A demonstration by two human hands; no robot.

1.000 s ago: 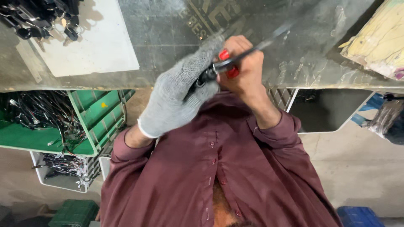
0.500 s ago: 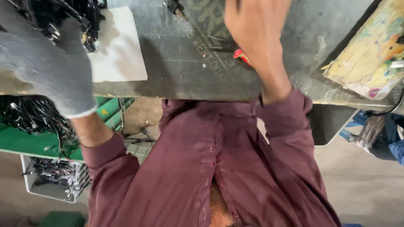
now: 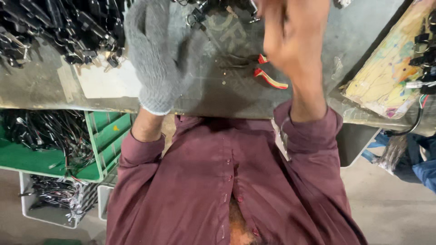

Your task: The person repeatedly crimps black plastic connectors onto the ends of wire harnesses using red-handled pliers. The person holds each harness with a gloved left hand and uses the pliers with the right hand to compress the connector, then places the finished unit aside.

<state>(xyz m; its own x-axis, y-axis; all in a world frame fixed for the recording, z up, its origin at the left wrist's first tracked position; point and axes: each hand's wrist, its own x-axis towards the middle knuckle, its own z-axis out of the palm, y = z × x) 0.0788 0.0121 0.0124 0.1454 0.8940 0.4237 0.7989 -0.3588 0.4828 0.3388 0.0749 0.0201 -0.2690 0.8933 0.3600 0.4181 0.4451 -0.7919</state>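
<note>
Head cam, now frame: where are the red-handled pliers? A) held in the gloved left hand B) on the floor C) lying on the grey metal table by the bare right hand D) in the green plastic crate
C: the red-handled pliers lie flat on the grey metal table, just beside the bare right hand; the left hand in a grey knit glove is apart from them.

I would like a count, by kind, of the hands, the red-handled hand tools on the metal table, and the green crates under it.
Gloved hands: 1, the left hand in a grey knit glove.
Bare hands: 1, the right hand, blurred.
Red-handled pliers on the metal table: 1.
Green crates holding black wire parts: 1.
Total: 4.
</note>
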